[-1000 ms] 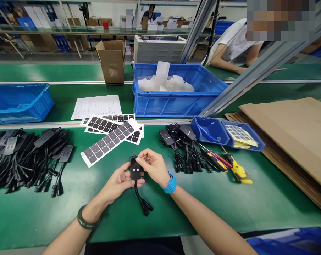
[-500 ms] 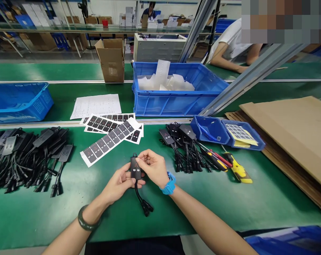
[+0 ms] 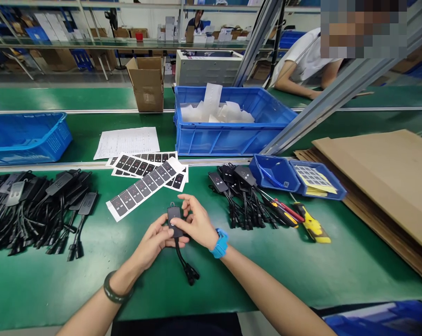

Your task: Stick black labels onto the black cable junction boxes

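Observation:
My left hand (image 3: 155, 240) grips a small black controller (image 3: 173, 217) with a short forked cable (image 3: 184, 266) hanging toward me. My right hand (image 3: 196, 224) lies over the controller's face, thumb and fingers pressing on it. Both hands are low over the green belt (image 3: 301, 270). Strips of black button stickers on white backing (image 3: 144, 183) lie just beyond my hands. A pile of black controllers with cables (image 3: 36, 205) sits to the left, a smaller bunch (image 3: 237, 193) to the right.
A blue crate (image 3: 231, 121) with white bags stands behind, beside a printed sheet (image 3: 127, 142) and a cardboard box (image 3: 147, 81). A blue basket (image 3: 25, 137) is at left. Small blue trays (image 3: 296, 175), screwdrivers (image 3: 284, 210), a yellow knife (image 3: 314, 226) and cardboard sheets (image 3: 382, 182) lie right. Another person (image 3: 301, 63) leans opposite.
The controller has been turned so its plain dark side shows, and my right hand has shifted from pinching its top edge to lying across it.

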Available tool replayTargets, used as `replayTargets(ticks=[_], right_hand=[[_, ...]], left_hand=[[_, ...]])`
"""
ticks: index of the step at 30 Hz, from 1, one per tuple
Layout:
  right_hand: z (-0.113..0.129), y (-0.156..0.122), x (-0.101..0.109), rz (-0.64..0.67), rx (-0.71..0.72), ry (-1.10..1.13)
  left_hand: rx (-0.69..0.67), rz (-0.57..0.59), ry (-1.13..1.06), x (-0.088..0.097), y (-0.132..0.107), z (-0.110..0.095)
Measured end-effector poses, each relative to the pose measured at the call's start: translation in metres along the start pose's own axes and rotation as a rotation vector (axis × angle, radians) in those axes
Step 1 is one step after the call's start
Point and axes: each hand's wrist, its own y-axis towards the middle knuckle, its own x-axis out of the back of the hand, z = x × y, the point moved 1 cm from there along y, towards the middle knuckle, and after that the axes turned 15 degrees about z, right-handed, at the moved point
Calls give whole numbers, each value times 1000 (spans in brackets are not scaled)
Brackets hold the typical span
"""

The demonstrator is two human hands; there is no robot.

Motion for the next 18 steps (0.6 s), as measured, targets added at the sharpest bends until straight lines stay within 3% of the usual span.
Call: replayTargets(ticks=[5, 11, 18], right_hand=[[-6, -4, -7, 224, 62, -28], [-12, -1, -10, 158, 98, -79], [-10, -1, -17, 138, 129, -435]], left_hand=[[-46, -91, 11, 6, 4, 2], [-31, -138, 171, 10, 9, 11], [-67, -217, 145, 4, 13, 5]])
